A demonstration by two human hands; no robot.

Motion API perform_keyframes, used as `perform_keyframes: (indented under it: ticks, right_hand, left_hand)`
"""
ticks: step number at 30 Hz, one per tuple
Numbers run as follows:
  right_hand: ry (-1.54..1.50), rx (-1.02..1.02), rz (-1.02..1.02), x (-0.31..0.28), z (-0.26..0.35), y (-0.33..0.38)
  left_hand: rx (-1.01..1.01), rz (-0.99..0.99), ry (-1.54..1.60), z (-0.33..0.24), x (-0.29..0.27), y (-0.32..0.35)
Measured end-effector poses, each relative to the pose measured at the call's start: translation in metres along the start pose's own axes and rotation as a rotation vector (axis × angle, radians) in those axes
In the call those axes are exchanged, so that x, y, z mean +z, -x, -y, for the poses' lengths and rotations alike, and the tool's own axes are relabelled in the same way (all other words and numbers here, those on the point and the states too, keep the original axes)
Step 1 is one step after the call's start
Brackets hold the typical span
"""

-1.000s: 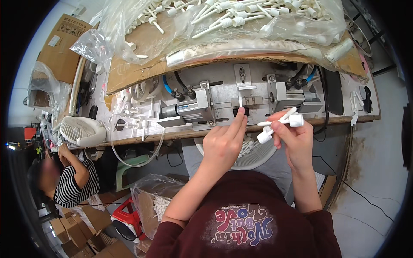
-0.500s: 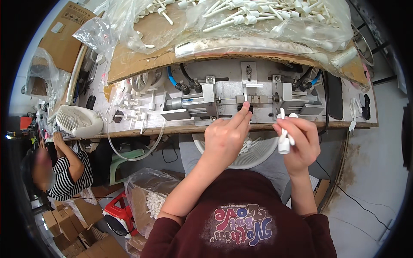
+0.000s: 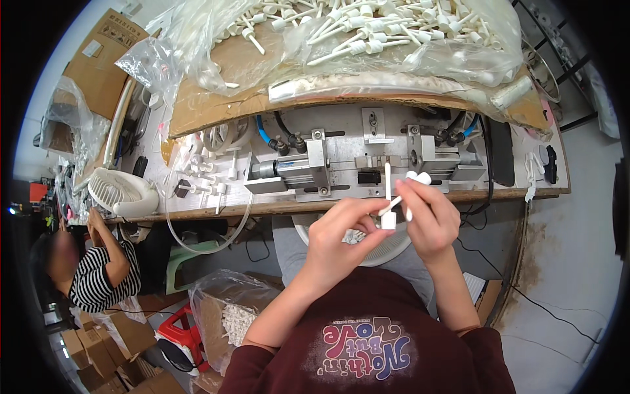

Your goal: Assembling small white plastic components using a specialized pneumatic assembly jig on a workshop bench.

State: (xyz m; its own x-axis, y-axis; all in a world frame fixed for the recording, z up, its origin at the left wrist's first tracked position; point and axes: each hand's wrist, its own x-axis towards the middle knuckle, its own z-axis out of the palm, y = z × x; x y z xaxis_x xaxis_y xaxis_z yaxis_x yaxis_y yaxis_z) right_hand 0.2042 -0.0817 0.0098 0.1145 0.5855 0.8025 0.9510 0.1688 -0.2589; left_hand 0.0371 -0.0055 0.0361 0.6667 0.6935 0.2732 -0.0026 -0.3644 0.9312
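At the far left a small white fan (image 3: 121,192) sat on the workbench (image 3: 262,209). Near the metal fixture (image 3: 367,167), left hand (image 3: 341,240) pinched a white pump part (image 3: 388,210) (stem pointing up). Right hand (image 3: 430,217) gripped a second white pump piece (image 3: 415,178), touching the first.

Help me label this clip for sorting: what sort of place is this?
Likely a small assembly workshop. A metal pneumatic fixture is bolted to the workbench, clear bags of white plastic pump parts are heaped behind it, and both hands, left hand and right hand, handle white pump pieces.
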Motion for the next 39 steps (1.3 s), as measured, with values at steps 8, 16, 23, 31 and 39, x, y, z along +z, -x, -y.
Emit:
perform_keyframes:
  ticks: [8,16,23,31,39]
  right_hand:
    - [-0.722,0.928,-0.018,-0.031,0.005,-0.006]
    - [-1.044,1.115,-0.003,-0.04,0.007,-0.001]
    - [-1.147,1.314,0.243,-0.04,0.0,-0.001]
    - [-1.2,1.303,0.505,-0.03,-0.003,-0.006]
    - [-1.148,1.275,0.305,-0.027,0.0,-0.008]
  left_hand:
    - [0.353,-0.019,-0.772,0.03,0.001,-0.014]
    - [0.359,0.115,-0.933,0.035,0.003,-0.026]
    - [0.314,0.128,-0.98,0.029,0.004,-0.021]
    - [0.458,0.174,-0.472,-0.007,-0.003,-0.004]
    - [0.286,0.014,-0.552,0.002,-0.005,0.001]
